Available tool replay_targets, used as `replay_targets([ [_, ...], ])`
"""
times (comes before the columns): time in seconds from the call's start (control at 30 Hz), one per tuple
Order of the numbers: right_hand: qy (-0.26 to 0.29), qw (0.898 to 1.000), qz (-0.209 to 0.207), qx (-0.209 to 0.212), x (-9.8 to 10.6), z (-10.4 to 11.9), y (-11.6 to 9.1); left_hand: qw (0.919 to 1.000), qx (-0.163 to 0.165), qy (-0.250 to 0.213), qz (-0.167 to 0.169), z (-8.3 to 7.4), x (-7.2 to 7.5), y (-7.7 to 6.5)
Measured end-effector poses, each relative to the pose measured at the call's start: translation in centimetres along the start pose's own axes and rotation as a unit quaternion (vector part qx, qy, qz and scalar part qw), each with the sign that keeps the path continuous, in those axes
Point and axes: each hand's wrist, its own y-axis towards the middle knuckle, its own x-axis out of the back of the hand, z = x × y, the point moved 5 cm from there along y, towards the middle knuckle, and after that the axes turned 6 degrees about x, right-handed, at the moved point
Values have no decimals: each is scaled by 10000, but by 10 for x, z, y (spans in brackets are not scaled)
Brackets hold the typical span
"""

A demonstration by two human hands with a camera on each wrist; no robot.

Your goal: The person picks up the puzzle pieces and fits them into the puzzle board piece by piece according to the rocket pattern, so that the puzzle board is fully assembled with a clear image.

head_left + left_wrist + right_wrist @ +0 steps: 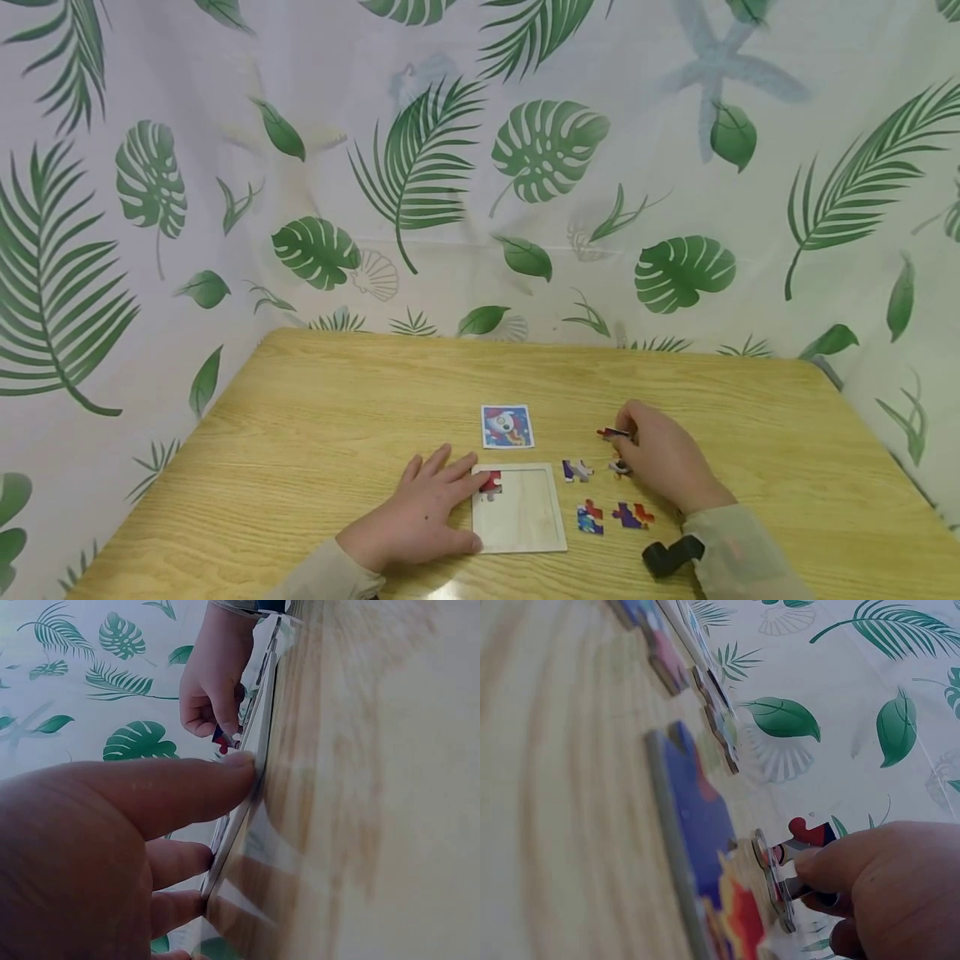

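Note:
My left hand lies with spread fingers along the left edge of a pale wooden puzzle tray. Its thumb and fingertips touch the rim. One red and grey jigsaw piece sits in the tray's upper left corner, partly under a fingertip. To the right of the tray, my right hand pinches a red and dark blue jigsaw piece between thumb and fingers. Below that hand lies another piece, partly covered by it.
More loose pieces lie between tray and right hand: a purple and grey piece, a blue and red piece, and a purple and orange piece. A square picture card lies behind the tray. Leaf-printed cloth hangs behind the table.

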Motion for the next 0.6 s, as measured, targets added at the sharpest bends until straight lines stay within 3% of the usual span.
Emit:
replay_targets([
  [0.3, 1136, 9933, -65, 191, -8, 34, -2, 9999, -27, 96, -101, 0, 1, 1],
  [0.6, 1461, 9875, 433, 417, -29, 86, -5, 9999, 96, -7, -37, -1, 1, 1],
])
